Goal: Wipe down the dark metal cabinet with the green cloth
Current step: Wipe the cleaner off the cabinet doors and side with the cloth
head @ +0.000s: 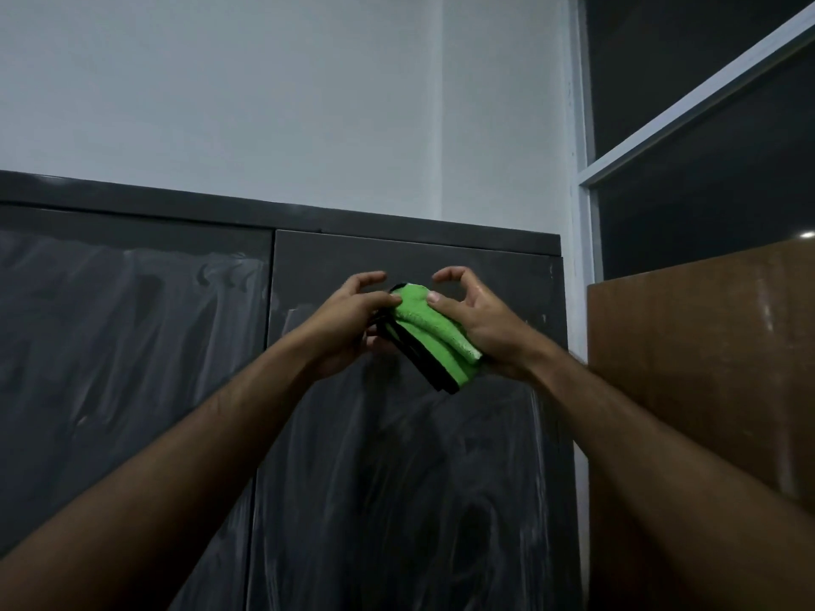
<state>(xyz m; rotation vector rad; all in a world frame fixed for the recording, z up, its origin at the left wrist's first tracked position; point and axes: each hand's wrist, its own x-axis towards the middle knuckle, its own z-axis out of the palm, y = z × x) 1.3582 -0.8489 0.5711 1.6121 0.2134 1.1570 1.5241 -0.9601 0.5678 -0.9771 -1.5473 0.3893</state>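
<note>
The dark metal cabinet [132,337] fills the lower half of the view, its two doors streaked with pale wipe marks. In front of the right door [441,478], near its top, I hold the folded green cloth [428,332] with a black edge between both hands. My left hand [353,319] pinches the cloth's left side with thumb and curled fingers. My right hand [480,319] grips its right side, thumb pressed on the green face. The cloth is held off the door.
A brown board or carton [705,368] stands right of the cabinet. Behind it is a white-framed dark window [705,169]. A pale wall [264,103] rises above the cabinet top.
</note>
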